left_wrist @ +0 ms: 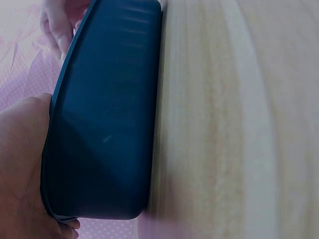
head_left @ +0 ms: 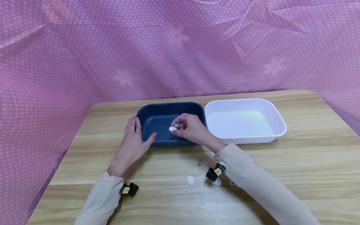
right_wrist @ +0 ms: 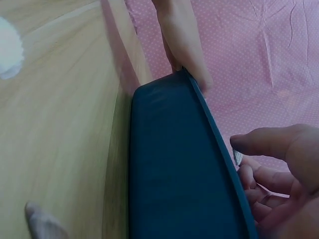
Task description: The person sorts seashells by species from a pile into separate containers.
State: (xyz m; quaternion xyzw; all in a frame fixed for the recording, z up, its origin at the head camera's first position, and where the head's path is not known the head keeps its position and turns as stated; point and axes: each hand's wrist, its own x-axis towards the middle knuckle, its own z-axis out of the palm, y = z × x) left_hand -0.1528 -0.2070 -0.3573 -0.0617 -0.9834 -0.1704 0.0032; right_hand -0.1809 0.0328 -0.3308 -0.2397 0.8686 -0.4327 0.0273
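Note:
My right hand [head_left: 192, 127] is over the dark blue bin [head_left: 157, 144], pinching a small white shell [head_left: 172, 128] between thumb and fingers. Ridges show on that shell [right_wrist: 237, 156] in the right wrist view. A second whitish bit is partly hidden among the curled fingers. At the bin's left front corner rests my left hand [head_left: 133, 144], fingers extended along the outer side and thumb over the front rim. On the table in front lie a white shell [head_left: 190, 180], another pale shell [head_left: 216, 182] partly behind the right wrist camera, and a small brownish shell [head_left: 199, 163].
A white bin [head_left: 244, 140] stands directly right of the blue one. A small brownish piece [head_left: 232, 183] lies beside the right sleeve. Pink dotted cloth [head_left: 168, 56] hangs behind the wooden table [head_left: 315, 156].

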